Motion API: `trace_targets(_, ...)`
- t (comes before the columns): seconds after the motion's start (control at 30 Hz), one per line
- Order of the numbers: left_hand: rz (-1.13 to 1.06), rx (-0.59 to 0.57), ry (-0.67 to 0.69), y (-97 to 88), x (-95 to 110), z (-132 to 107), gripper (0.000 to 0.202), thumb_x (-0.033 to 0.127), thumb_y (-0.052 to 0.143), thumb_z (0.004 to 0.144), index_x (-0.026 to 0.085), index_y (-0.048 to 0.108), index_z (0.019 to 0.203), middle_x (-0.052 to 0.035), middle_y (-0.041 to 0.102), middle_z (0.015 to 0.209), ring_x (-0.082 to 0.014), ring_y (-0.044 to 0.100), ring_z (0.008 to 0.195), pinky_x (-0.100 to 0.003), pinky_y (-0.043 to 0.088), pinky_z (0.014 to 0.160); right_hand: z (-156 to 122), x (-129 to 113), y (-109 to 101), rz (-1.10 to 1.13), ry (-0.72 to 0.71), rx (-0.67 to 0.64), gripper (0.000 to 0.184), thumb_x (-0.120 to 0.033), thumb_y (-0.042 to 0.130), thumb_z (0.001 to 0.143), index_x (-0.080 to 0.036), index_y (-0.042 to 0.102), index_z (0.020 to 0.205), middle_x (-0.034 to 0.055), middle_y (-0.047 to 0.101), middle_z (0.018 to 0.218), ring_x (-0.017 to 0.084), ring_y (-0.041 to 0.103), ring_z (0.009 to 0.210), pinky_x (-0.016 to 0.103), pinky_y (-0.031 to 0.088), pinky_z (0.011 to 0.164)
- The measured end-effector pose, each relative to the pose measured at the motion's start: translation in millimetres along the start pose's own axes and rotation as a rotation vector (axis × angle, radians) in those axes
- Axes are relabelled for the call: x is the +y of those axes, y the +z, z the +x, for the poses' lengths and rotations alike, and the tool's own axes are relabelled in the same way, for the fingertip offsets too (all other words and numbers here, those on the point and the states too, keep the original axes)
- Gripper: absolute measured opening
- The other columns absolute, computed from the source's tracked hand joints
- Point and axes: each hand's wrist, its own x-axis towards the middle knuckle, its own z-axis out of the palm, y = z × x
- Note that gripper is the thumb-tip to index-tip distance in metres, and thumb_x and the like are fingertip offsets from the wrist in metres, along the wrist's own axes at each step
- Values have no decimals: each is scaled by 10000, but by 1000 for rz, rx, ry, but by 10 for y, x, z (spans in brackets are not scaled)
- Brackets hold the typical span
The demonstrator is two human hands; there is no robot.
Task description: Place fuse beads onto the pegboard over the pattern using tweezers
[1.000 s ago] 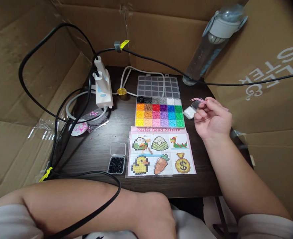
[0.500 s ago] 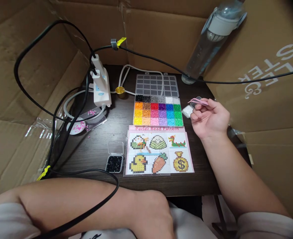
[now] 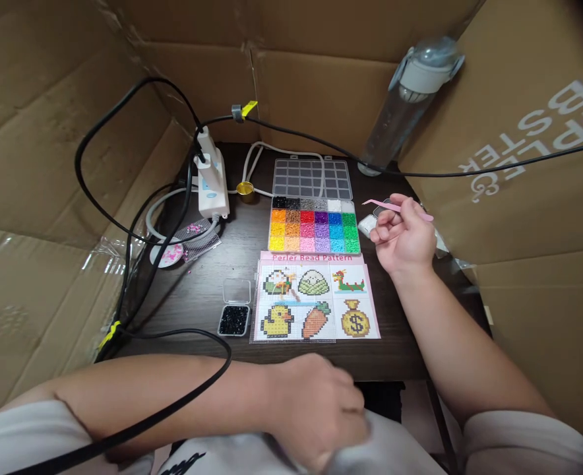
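My right hand [image 3: 406, 239] is raised over the right side of the desk, closed on pink tweezers [image 3: 391, 206] whose bent tip points left. Just left of it lies a small clear box of white beads [image 3: 368, 226]. My left hand [image 3: 321, 412] is curled, back up, in front of the desk edge over my lap; whatever its fingers hold is hidden. Between the hands and the back wall sit the Perler bead pattern sheet [image 3: 355, 290] with a clear pegboard [image 3: 296, 340] over its left part, and the open sorted bead box [image 3: 314, 226].
A box of black beads [image 3: 233, 320] stands open left of the sheet. Further left are a power strip [image 3: 212, 185], a round white dish with pink beads [image 3: 167, 254] and a gold cup [image 3: 245, 190]. Black cables [image 3: 86, 178] loop across. A bottle [image 3: 400, 112] leans behind.
My left hand has moved up and to the right, toward the desk edge. The tweezers have turned in my right hand and show more of their length. The view has shifted slightly.
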Motion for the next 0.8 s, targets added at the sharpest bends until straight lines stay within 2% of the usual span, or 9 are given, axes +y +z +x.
trace_targets(0.07,98,123,-193,-149,-3,46,151,264,506,804,172,621,836,-60,633,839,-171,532,709,-320,458,641,1,28,5,-22,-59,-25,300,-458,687,787,-189,594,884,-28,637,530,87,449,332,228,401,349)
trace_targets(0.17,298,241,-472,-307,-15,147,365,281,452,872,86,599,1144,-164,616,1157,-274,551,1050,-403,466,879,0,74,10,-45,-126,-51,344,-486,709,757,-180,604,872,-20,650,528,95,457,318,240,416,328)
trace_targets(0.27,450,225,-622,-294,-55,246,558,390,429,914,23,499,1328,-210,494,1395,-360,429,1271,-474,383,1028,-12,112,14,-58,-149,-75,327,-474,713,758,-178,620,862,-19,658,533,96,471,316,240,425,319)
trace_targets(0.37,502,152,-741,-189,-113,312,676,514,398,921,25,465,1383,-212,435,1467,-377,390,1313,-489,371,1034,-28,136,16,-75,-153,-95,306,-464,706,775,-179,636,862,-22,658,538,95,482,317,235,428,315)
trace_targets(0.53,531,75,-789,-73,-182,343,729,576,332,931,29,479,1391,-213,403,1498,-373,384,1311,-491,367,1015,-33,165,9,-111,-152,-119,275,-448,688,805,-182,652,866,-25,657,551,91,501,335,226,435,324)
trace_targets(0.8,550,72,-776,-27,-194,313,724,558,320,940,28,463,1411,-233,361,1521,-372,342,1350,-501,328,1022,-12,202,-11,-138,-117,-121,248,-424,679,820,-183,663,875,-18,668,574,90,502,350,225,431,327)
